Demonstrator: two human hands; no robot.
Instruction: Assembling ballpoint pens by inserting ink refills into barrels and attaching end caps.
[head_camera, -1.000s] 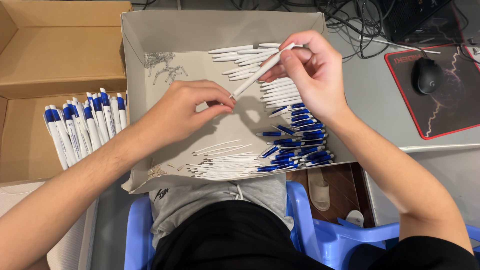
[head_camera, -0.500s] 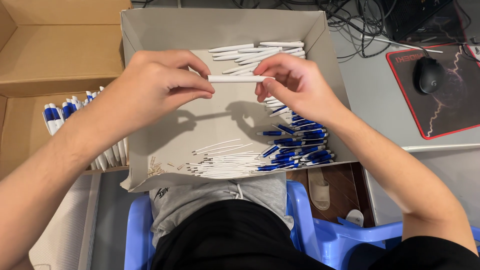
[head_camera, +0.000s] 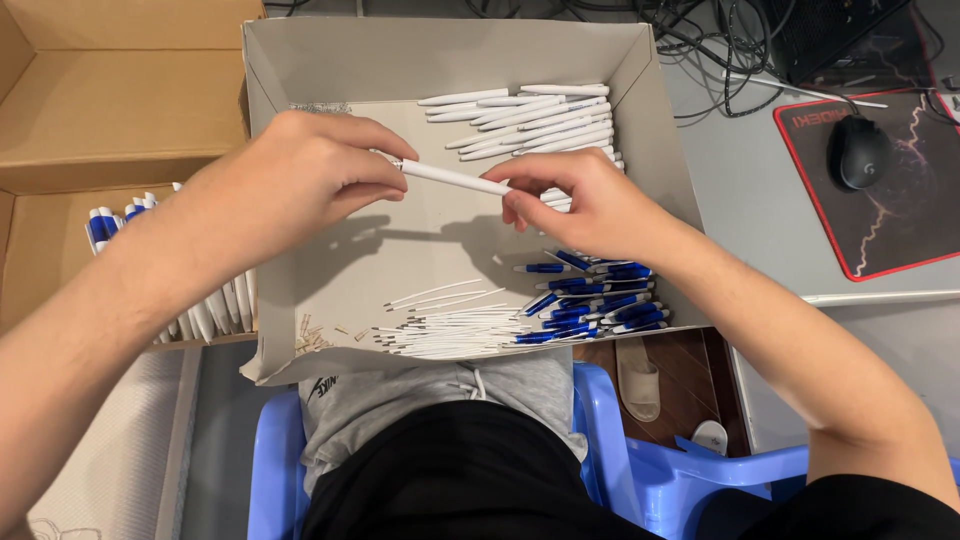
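light: bright and even, coming from above | shadows: soft dark shapes of the hands on the floor of the grey box | glare: none | blur: almost none, picture sharp | edges: arms look stretched near the bottom corners

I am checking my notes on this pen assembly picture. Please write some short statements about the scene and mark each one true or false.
1. Both hands hold one white pen barrel above the grey box. True.
2. The blue pen caps lie at the box's far wall. False: they lie near the front right; white barrels lie at the far side.
3. A computer mouse rests on a mat at the right. True.
4. The left hand is empty. False: it grips the barrel's left end, the right hand the other.
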